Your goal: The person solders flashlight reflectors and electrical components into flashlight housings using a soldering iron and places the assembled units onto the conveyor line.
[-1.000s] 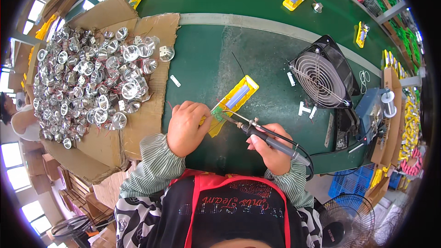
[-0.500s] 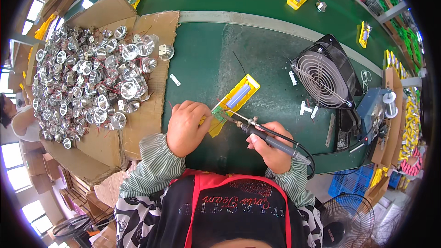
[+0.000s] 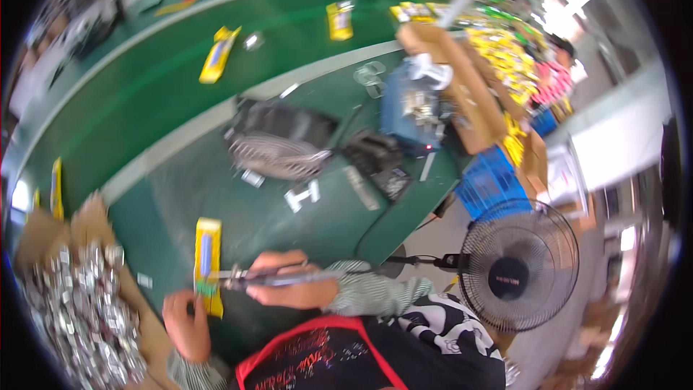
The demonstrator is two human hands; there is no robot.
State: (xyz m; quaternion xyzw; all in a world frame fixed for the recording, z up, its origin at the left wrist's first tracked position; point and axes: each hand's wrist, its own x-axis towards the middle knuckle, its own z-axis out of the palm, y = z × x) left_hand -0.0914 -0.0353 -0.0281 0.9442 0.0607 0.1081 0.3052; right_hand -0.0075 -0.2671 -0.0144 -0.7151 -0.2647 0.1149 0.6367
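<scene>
A yellow plastic housing (image 3: 209,228) lies on the green bench, with a blue-violet cylindrical battery (image 3: 206,253) and a small green circuit board (image 3: 206,288) in it. My right hand (image 3: 292,290) grips a soldering iron (image 3: 296,276), its tip pointing left over the board. Close to the board's left side, my left hand (image 3: 188,326) has its thumb and fingers closed together. Blur hides what, if anything, is between them. A small white strip (image 3: 145,280) lies left of the housing.
At lower left, a cardboard box (image 3: 90,218) holds many silvery reflectors (image 3: 86,310). A black fan (image 3: 281,141) and a blue soldering station (image 3: 408,112) stand on the bench. Yellow housings (image 3: 219,56) lie on the green belt beyond. A pedestal fan (image 3: 520,267) is at right.
The view has swung to the right, shifting the bench and hands leftward and bringing the pedestal fan fully into sight. The soldering iron stays in my right hand at the board.
</scene>
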